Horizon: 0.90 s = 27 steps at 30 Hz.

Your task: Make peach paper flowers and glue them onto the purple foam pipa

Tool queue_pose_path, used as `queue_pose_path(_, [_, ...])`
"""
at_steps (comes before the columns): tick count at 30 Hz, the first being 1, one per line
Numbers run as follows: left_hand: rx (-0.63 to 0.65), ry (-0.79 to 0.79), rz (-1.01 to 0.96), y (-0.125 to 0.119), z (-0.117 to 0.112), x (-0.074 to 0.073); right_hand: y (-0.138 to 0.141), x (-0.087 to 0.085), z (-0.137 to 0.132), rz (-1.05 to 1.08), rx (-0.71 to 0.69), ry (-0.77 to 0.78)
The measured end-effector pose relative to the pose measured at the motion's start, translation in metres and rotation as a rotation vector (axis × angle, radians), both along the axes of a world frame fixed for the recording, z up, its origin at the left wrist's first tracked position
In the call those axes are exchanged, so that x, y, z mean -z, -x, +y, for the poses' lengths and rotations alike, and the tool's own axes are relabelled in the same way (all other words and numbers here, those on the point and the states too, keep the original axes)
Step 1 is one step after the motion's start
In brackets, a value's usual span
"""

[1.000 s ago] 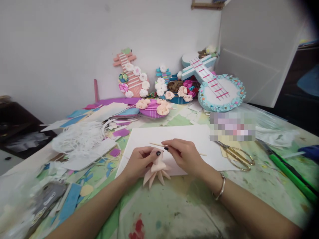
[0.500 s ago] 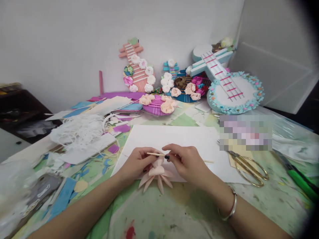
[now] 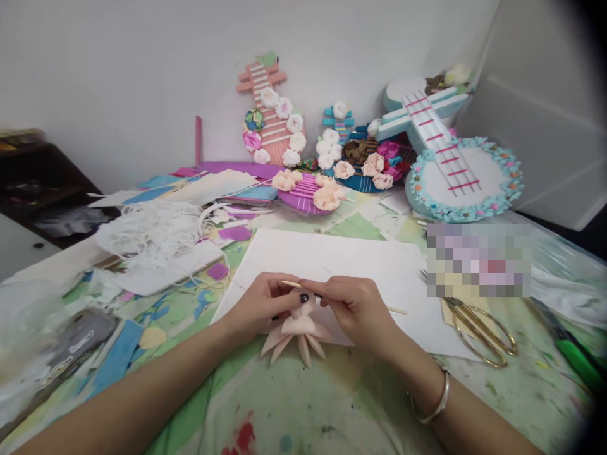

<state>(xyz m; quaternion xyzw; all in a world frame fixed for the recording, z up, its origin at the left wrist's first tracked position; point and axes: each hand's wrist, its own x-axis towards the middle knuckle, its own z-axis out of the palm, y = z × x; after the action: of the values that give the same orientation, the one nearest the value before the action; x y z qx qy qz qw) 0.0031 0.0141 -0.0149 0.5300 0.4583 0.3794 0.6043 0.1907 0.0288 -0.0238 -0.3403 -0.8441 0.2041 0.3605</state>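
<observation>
My left hand (image 3: pixel 253 304) is closed, its thumb and fingers pinching the upper part of a pale pink paper flower (image 3: pixel 298 326). Pointed petals fan downward from the flower, just over the near edge of a white sheet (image 3: pixel 303 243). Between the fingers of my right hand (image 3: pixel 363 309) lies a thin wooden stick (image 3: pixel 291 284). Its left end crosses above the flower near my left fingers, and its other end shows beyond my right hand. My fingers partly cover the flower's top.
Gold-handled scissors (image 3: pixel 484 328) and a green-handled cutter (image 3: pixel 576 357) lie to the right. White string (image 3: pixel 149 237), paper scraps and a phone (image 3: pixel 78 341) are on the left. Decorated model instruments stand at the back, including a light blue one (image 3: pixel 467 170).
My right fingers have slid left along the stick, toward its tip and my left thumb. The flower stays in my left hand. The view has shifted slightly.
</observation>
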Motion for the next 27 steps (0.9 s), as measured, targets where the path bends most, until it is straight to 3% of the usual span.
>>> queue_pose_path(7, [-0.015,-0.008,-0.007,-0.001,0.001,-0.007,-0.001,0.001,0.002,0.035,-0.022,-0.016])
queue_pose_path(19, [-0.056,0.047,0.079,0.001,-0.002,-0.007,0.003,0.004,0.005,0.074,-0.051,-0.047])
queue_pose_path(27, [0.087,0.106,-0.046,0.008,0.003,-0.002,0.002,0.01,0.011,0.085,-0.031,-0.031])
